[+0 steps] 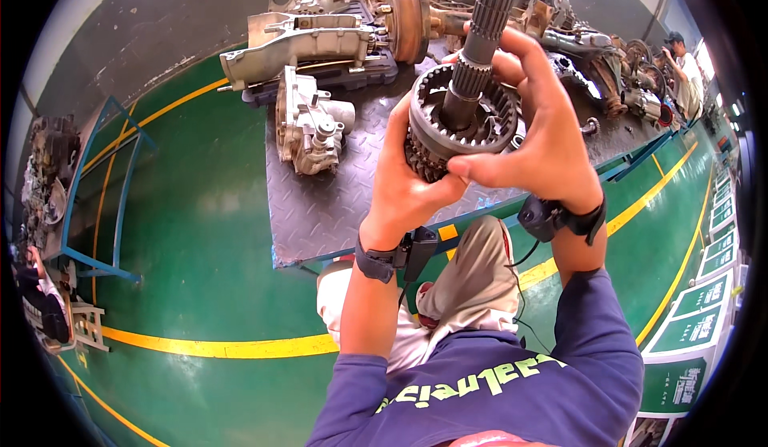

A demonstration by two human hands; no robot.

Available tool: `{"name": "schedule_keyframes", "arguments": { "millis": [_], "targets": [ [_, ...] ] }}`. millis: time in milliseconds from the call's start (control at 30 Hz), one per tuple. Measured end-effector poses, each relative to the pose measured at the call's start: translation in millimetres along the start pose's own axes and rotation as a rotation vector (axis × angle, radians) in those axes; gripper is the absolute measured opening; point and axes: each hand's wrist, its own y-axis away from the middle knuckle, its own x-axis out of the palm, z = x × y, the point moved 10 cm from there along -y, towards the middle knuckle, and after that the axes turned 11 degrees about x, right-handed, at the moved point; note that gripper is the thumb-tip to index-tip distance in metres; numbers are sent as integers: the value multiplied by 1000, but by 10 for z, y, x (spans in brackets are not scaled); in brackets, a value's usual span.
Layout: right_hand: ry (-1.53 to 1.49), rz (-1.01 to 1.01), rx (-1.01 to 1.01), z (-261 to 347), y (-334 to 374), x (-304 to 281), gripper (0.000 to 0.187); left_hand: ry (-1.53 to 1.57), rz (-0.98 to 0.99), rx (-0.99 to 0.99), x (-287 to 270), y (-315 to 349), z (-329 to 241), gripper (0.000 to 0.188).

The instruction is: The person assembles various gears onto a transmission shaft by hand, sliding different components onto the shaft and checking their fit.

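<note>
A splined steel shaft [481,47] leans up and away over the workbench. Around its lower part sits a toothed gear sleeve [466,144], with more gear teeth beneath it. From the left and below, my left hand [410,195] cups this sleeve. My right hand [552,139] curls around its right side, the thumb along the near rim and the fingers behind the shaft. Both hands are closed on the assembly, which is held up above the bench's near edge. The shaft's lower end is hidden by the sleeve and hands.
On the tread-plate workbench [308,215] stand a cast metal housing [308,123], a long gearbox case [308,43] and a rusty drum [408,21]. Several greasy parts crowd its right side. A blue-framed rack [120,207] stands left. One person [686,79] is far right, another [44,299] far left.
</note>
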Motion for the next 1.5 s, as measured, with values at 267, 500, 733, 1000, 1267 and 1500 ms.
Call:
{"name": "schedule_keyframes", "arguments": {
  "millis": [267, 500, 733, 1000, 1267, 1500],
  "targets": [
    [67, -5, -19, -79, 61, 19, 108, -13, -23, -43, -45, 94, 130, 101],
    [89, -44, -25, -57, 45, -41, 103, 115, -28, 1, 19, 85, 149, 110],
    [261, -116, -14, -1, 74, 16, 101, -249, -122, 237, -21, 114, 185, 112],
    [-266, 168, -31, -156, 9, 60, 119, 148, 100, 32, 31, 104, 96, 116],
    [92, -157, -44, -7, 188, 32, 102, 236, 147, 128, 150, 100, 121, 116],
    [348, -339, -25, 146, 306, -22, 96, 127, 84, 204, 113, 134, 58, 111]
  ]
}}
